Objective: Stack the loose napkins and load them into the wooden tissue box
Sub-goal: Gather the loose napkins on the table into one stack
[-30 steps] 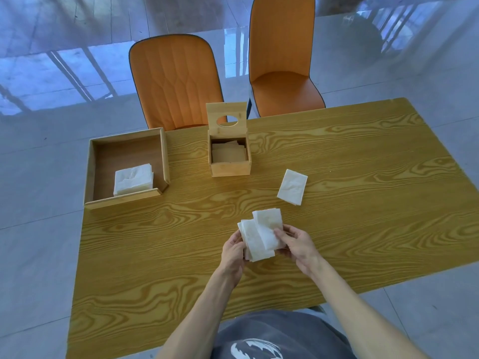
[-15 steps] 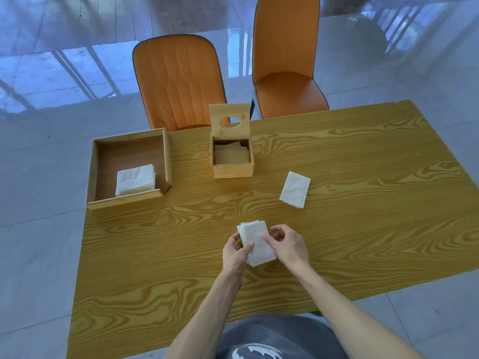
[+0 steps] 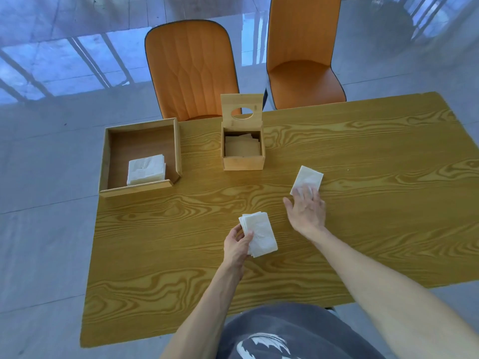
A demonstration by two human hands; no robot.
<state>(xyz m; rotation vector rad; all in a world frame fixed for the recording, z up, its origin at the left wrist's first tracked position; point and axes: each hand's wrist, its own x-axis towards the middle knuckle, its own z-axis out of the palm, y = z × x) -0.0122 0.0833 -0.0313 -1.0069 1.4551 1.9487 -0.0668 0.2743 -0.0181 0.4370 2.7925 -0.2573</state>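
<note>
Person: both forearms bare, no sleeves in view, nothing worn on wrists or hands. Grey shirt [image 3: 285, 330] at lower frame edge, white brushstroke-like print [image 3: 261, 345] on front.

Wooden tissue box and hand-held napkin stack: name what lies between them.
Only bare wood-grain table separates the open wooden tissue box from the white napkin stack, in the head view.

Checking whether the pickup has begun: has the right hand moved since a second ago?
Yes. The right hand left the napkin stack and reached away toward the tissue box side, fingertips on the loose napkin.
</note>
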